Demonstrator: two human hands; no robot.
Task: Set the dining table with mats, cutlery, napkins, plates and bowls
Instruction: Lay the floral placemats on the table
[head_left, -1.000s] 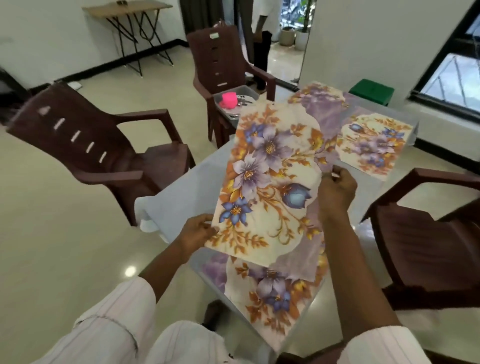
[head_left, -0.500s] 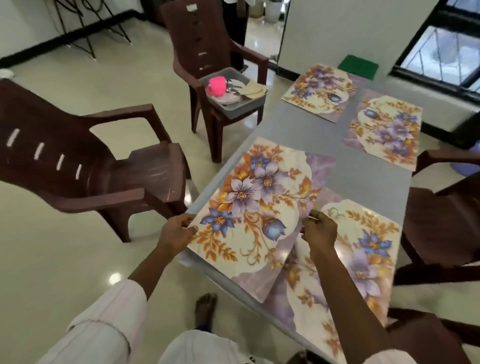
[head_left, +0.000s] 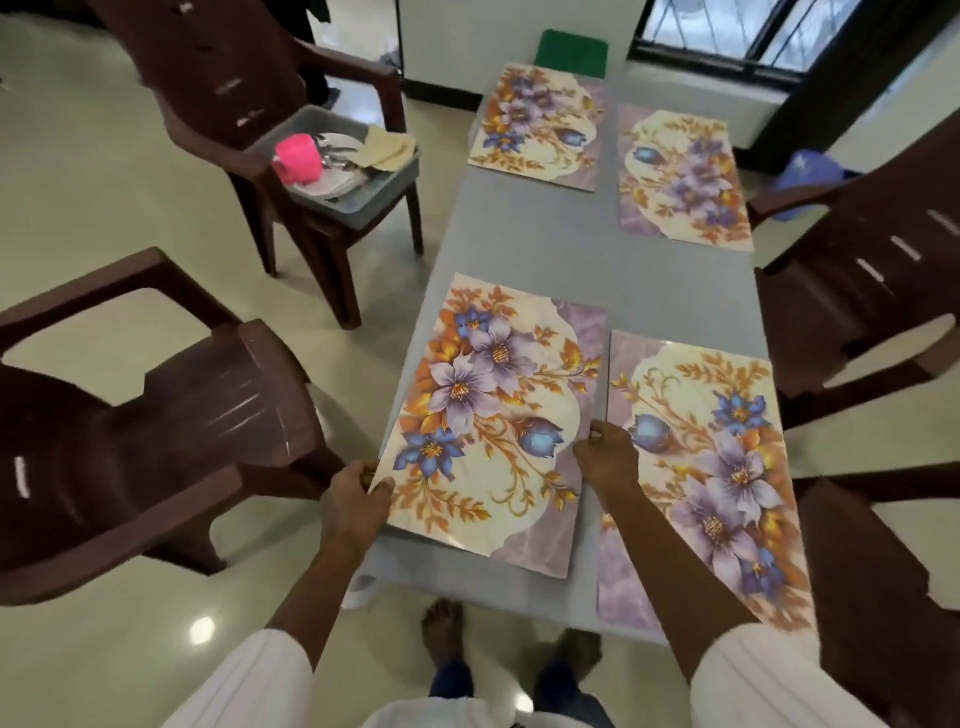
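A floral mat (head_left: 488, 410) lies flat at the near left of the grey table (head_left: 524, 244). My left hand (head_left: 353, 501) pinches its near left corner at the table's edge. My right hand (head_left: 608, 457) grips its right edge, between it and a second floral mat (head_left: 706, 467) at the near right. Two more mats lie at the far end, the far left mat (head_left: 537, 127) and the far right mat (head_left: 683, 179). A grey tub (head_left: 384, 179) on a chair holds a pink cup (head_left: 297, 158), white plates (head_left: 332, 179), cutlery and a folded cloth (head_left: 389, 148).
Brown plastic chairs stand round the table: near left chair (head_left: 156, 426), far left chair (head_left: 249, 93) bearing the tub, and right-side chairs (head_left: 857, 270). A green stool (head_left: 571, 54) stands beyond the table's far end. My bare feet (head_left: 441, 629) are at the table's near end.
The mat that I held up in the air has come down and now lies flat at the table's near left. Both hands still hold its edges. My view has tilted downward.
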